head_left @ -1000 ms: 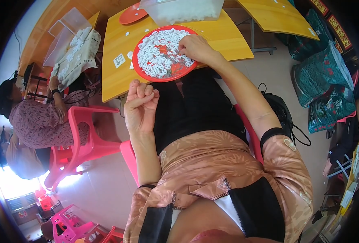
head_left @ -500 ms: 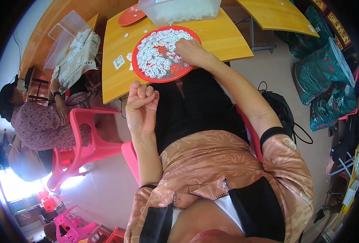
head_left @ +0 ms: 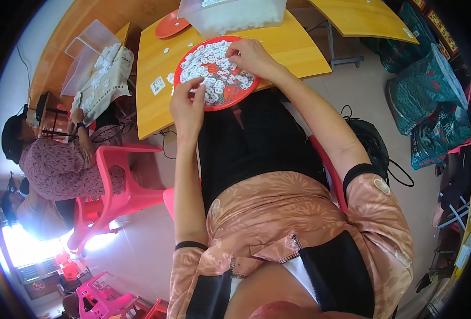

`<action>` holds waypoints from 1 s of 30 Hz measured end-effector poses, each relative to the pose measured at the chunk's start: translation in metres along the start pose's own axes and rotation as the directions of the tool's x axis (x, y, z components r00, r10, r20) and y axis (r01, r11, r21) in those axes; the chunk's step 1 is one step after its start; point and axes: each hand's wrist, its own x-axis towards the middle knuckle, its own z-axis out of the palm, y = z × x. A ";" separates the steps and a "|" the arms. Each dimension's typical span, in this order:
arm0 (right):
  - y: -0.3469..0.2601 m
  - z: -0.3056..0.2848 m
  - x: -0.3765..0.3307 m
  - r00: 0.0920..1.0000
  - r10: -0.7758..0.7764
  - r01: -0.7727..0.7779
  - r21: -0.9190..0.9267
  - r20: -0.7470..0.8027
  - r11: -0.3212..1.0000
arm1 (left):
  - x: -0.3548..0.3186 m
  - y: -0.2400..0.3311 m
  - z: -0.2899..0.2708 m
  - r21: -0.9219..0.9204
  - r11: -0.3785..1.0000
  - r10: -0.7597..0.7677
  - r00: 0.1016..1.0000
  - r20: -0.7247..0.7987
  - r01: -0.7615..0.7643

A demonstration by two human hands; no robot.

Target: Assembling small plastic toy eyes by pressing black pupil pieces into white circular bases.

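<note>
A round red tray [head_left: 177,80] sits at the near edge of the yellow table, filled with small white ring-like plastic pieces [head_left: 206,56] and some thin silvery metal bits [head_left: 234,91]. Over the tray's left rim is my left hand [head_left: 187,109], its thumb and index finger apart above the white pieces. At the right side of the tray, my right hand [head_left: 252,59] bends its thumb and index finger together in a pinch. Whatever lies between those fingertips is too small to make out.
Behind the tray stands a translucent bin [head_left: 232,18] of white pieces, beside a red-orange plate [head_left: 171,25]. A white label card [head_left: 157,85] lies on the yellow table [head_left: 153,114]. Leftward, another person [head_left: 68,165] sits on a pink chair [head_left: 105,170]. Green bags [head_left: 429,95] stand right.
My left hand has risen from below the tray to its left rim, and its curled fingers have parted. My right hand has lifted slightly up and left within the tray area.
</note>
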 end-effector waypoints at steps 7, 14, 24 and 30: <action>-0.001 -0.002 0.001 0.997 -0.066 0.064 -0.058 -0.035 0.996 | 0.073 -0.011 0.041 0.498 0.813 0.194 0.946 0.259 -0.303; -0.002 -0.011 -0.002 0.997 -0.064 0.061 -0.071 -0.046 0.996 | 0.093 -0.018 0.054 0.600 0.708 0.101 0.894 0.438 -0.373; -0.017 -0.018 -0.002 0.998 -0.042 0.038 -0.071 -0.050 0.997 | 0.117 0.000 0.051 0.609 0.489 0.084 0.729 0.680 -0.624; -0.044 -0.026 -0.002 0.999 -0.007 0.010 0.051 -0.044 0.999 | 0.074 0.000 0.032 0.023 0.993 0.102 0.957 0.271 -0.112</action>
